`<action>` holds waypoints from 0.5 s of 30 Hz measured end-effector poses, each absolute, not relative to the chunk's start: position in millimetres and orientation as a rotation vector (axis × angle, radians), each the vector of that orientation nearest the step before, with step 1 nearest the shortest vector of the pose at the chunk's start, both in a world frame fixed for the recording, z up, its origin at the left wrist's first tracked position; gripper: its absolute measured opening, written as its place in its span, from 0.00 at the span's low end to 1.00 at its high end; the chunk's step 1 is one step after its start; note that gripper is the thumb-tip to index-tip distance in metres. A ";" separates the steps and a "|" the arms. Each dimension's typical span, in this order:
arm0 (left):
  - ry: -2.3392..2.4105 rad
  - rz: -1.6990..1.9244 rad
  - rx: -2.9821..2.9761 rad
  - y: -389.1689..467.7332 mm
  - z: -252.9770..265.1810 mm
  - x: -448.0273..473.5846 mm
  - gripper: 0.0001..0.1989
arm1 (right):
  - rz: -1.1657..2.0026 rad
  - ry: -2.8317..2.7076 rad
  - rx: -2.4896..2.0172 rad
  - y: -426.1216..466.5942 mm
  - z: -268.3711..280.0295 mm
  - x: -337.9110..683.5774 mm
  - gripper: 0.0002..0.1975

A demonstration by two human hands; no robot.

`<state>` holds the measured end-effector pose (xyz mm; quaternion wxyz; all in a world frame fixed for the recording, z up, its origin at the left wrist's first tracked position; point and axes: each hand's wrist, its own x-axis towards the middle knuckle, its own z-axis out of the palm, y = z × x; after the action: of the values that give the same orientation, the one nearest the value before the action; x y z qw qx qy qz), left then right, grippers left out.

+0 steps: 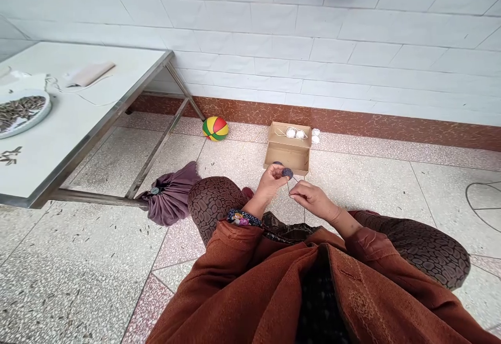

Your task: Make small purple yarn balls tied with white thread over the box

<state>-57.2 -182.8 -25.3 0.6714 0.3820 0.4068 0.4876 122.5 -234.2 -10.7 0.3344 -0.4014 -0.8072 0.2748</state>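
Between the fingers of my left hand (270, 182) is a small dark blue-grey ball of yarn (287, 173). A second dark round piece (277, 163) shows just behind those fingers, partly hidden. My right hand (313, 198) is closed in a pinch on a thin dark strand (289, 187) that runs down from the ball. Just beyond my hands an open cardboard box (287, 153) lies on the floor, its lid tipped back. Several white yarn balls (295, 133) sit in the lid and beside it.
A metal-framed white table (129, 62) stands on the left, bearing a round tray (47, 110) of dried pieces and a folded cloth (92, 74). A purple cloth bag (172, 192) lies by its leg. A coloured ball (215, 128) rests near the tiled wall (352, 51).
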 end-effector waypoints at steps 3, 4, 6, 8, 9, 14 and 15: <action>0.891 1.011 0.939 -183.0 -23.5 -58.4 0.27 | 0.648 -2.010 -1.088 -223.3 9.0 127.1 0.10; 0.848 0.959 0.957 -183.8 -21.8 -58.6 0.29 | 0.619 -1.974 -1.115 -217.3 13.3 129.4 0.09; 0.736 0.868 0.981 -186.2 -17.6 -58.7 0.32 | 0.585 -1.916 -1.168 -205.0 15.9 133.6 0.09; 0.632 0.822 0.979 -188.8 -14.0 -58.7 0.33 | 0.589 -1.866 -1.228 -196.7 9.5 135.5 0.08; 0.598 0.825 0.965 -189.8 -12.8 -58.6 0.33 | 0.602 -1.846 -1.257 -195.2 3.4 135.2 0.09; 0.617 0.957 0.843 -190.2 -14.7 -57.4 0.29 | 0.628 -1.874 -1.301 -212.5 -29.3 125.4 0.12; 0.644 0.978 0.821 -189.5 -16.0 -57.1 0.28 | 0.623 -1.906 -1.289 -218.3 -31.9 123.4 0.12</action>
<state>-57.1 -189.5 -16.0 0.7550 0.3762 0.2955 0.4485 123.4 -218.3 -31.9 0.3700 -0.5023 -0.7429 0.2427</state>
